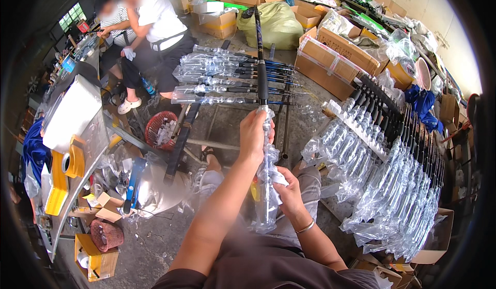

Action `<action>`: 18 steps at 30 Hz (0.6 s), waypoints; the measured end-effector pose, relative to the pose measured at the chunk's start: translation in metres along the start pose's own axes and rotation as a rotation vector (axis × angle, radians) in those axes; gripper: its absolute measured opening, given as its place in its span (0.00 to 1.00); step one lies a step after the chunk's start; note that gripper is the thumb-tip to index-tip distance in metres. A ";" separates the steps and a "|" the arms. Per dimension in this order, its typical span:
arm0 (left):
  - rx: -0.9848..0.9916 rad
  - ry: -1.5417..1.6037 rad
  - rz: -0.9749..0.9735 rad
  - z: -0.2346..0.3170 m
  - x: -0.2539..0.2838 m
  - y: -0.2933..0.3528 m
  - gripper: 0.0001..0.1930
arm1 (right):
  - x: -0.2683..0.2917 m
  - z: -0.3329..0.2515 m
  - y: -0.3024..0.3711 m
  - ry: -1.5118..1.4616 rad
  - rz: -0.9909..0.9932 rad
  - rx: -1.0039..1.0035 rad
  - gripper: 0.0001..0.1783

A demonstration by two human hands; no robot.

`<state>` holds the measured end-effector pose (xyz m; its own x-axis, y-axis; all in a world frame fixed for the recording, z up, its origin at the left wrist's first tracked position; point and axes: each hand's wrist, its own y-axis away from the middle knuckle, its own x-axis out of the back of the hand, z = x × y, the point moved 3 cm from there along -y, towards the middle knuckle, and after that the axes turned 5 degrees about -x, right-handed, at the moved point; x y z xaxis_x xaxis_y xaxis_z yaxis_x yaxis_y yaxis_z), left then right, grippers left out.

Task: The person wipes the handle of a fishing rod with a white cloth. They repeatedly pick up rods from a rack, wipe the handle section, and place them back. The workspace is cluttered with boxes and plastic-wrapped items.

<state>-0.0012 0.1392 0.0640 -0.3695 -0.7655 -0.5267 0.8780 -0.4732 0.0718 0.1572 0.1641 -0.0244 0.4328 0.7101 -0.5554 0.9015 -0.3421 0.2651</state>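
Observation:
In front of me a fishing rod stands nearly upright, its black grip at the middle and its handle end inside a clear plastic sleeve. My left hand is wrapped round the rod at the top of that sleeve. Lower down, my right hand is closed at the sleeve's right side, thumb against a small white piece, perhaps paper or folded plastic; its exact kind is unclear. Beyond my left hand, several sleeved rods lie side by side across a rack. More sleeved rods lean in rows on the right.
Two people sit at a bench at the far left. A red basket with white scraps stands on the floor. Cardboard boxes and a yellow-green sack fill the back. Yellow tape rolls lie on the left table.

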 end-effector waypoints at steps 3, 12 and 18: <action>-0.001 0.012 -0.008 -0.001 0.000 0.001 0.09 | 0.002 0.002 0.000 0.003 0.003 -0.012 0.23; -0.030 -0.004 -0.005 -0.008 0.004 0.002 0.09 | 0.008 0.007 -0.002 0.034 0.002 0.000 0.23; -0.048 -0.044 -0.030 -0.013 0.008 0.000 0.09 | 0.009 0.006 -0.002 0.031 0.010 -0.005 0.22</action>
<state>0.0001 0.1383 0.0486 -0.4081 -0.7704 -0.4898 0.8794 -0.4757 0.0155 0.1597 0.1672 -0.0349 0.4411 0.7256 -0.5281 0.8973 -0.3457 0.2745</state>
